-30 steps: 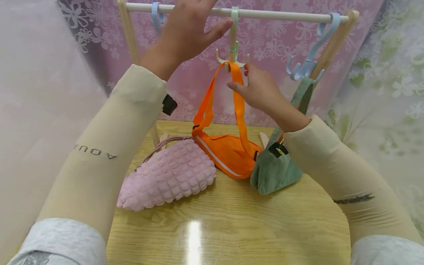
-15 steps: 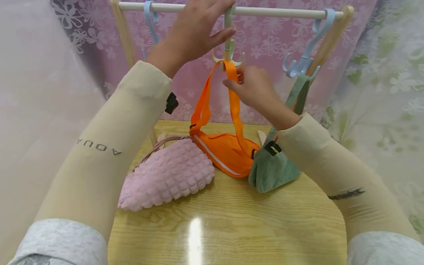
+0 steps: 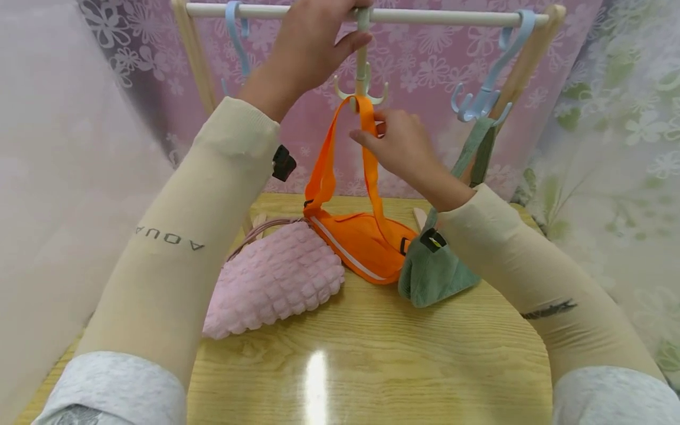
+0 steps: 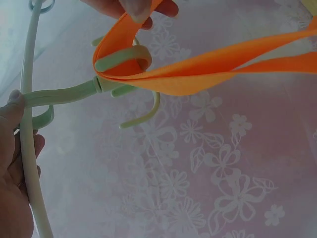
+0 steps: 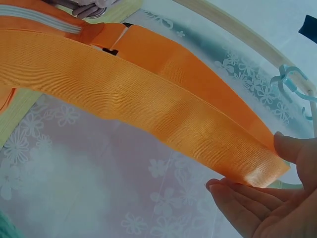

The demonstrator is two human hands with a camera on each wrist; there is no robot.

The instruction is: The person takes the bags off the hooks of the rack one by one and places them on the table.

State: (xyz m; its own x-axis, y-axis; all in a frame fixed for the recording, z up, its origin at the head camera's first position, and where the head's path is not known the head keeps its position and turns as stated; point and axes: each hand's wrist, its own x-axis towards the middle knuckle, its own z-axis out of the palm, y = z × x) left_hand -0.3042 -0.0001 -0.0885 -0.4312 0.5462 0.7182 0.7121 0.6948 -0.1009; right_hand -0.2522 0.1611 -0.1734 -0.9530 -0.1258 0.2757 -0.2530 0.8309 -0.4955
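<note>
Head view shows a person's two arms in cream sleeves reaching over a wooden table [image 3: 372,366] toward a small clothes rail [image 3: 441,18] set against a pink floral curtain. The left hand [image 3: 313,47] is raised to the rail, fingers curled around the stem of a pale green hook hanger [image 3: 362,71], with the thumb pressed against its side. The right hand [image 3: 398,144] sits just below the hanger's prongs and pinches the orange strap [image 3: 372,171] between thumb and fingertips. The strap loops over one prong, and from there it runs down to the orange bag [image 3: 361,242], which rests on the table between a pink quilted bag [image 3: 276,277] and a green bag [image 3: 435,271]. The green bag's strap rises to a blue hook hanger [image 3: 486,88] at the rail's right end. Another blue hanger [image 3: 236,35] hangs near the left end.

Left wrist view shows the strap [image 4: 198,69] folded over a prong close up, with fingertips [image 4: 138,7] of the other hand on it.

Right wrist view shows the strap [image 5: 148,114] held at the thumb, the remaining fingers lying straight beneath it.

As a judgement, the strap sits near the prong's tip, so it could slide off if the pinch loosens or the hanger swings. Tugging the strap could also drag the orange bag into its neighbours.
</note>
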